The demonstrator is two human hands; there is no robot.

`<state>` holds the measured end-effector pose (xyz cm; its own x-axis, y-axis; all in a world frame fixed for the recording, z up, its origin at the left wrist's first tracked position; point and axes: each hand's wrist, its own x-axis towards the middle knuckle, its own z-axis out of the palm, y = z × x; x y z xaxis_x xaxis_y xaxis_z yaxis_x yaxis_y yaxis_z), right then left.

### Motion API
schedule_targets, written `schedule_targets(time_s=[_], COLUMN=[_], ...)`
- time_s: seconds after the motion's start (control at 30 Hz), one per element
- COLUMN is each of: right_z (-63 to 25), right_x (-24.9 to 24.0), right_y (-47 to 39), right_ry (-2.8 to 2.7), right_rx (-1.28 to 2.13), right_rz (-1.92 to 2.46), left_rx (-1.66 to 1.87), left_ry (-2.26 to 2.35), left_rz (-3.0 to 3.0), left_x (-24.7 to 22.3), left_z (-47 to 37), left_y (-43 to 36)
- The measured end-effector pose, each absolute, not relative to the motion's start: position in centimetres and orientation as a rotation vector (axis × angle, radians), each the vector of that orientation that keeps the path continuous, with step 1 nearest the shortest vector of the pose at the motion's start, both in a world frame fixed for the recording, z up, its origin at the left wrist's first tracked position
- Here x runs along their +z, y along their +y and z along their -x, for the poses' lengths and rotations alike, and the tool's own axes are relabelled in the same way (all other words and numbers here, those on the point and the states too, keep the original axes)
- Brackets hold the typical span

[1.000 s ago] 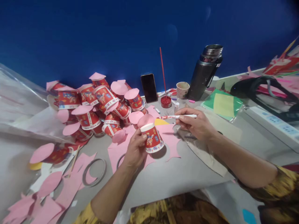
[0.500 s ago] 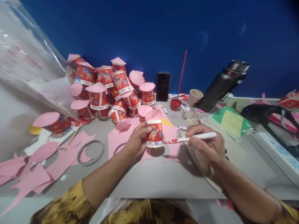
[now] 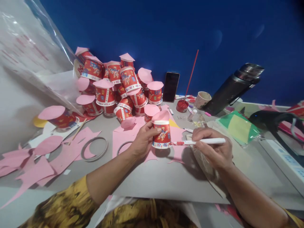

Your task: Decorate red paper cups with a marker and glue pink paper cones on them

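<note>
My left hand (image 3: 144, 139) is closed around the left side of a red paper cup (image 3: 162, 134) held upside down above the table. A pink paper disc (image 3: 161, 117) stands on the cup's upturned base. In my right hand (image 3: 215, 148) is a white marker pen (image 3: 210, 141), lying nearly level, with red marks on its front end. Its tip is at the right edge of the cup's white patterned rim band; whether it touches, I cannot tell. Pink cut paper (image 3: 177, 153) lies on the table below the cup.
Red cups with pink discs (image 3: 104, 91) are piled at the back left. A phone (image 3: 171, 87), a small red pot (image 3: 182, 106) with a thin red stick, and a tilted black flask (image 3: 231, 91) stand along the blue wall. Tape rings (image 3: 94, 149) and pink scraps (image 3: 48, 145) lie left.
The view has shifted, so most things appear slightly farther right. Both hands keep their holds on the cup and the marker pen, whose tip stays at the cup's rim.
</note>
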<state>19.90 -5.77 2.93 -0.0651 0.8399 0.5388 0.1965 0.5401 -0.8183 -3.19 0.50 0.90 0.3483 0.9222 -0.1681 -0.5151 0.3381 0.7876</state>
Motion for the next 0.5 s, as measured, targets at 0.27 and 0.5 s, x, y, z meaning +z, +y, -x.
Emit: schedule_targets(time_s=[0.27,0.5], right_z=[-18.6,-18.4], right_x=[4.1,3.8], right_y=[-6.1,-6.0], right_ry=[-1.790,-1.862], right_rx=[0.546,0.493], right_rz=[0.816,0.806], left_rx=[1.113,1.133], left_ry=[0.754,0.773], left_rz=[-0.766,-0.766], left_x=[0.9,0.6], left_z=[3.1,3.0], left_y=[0.2,0.1])
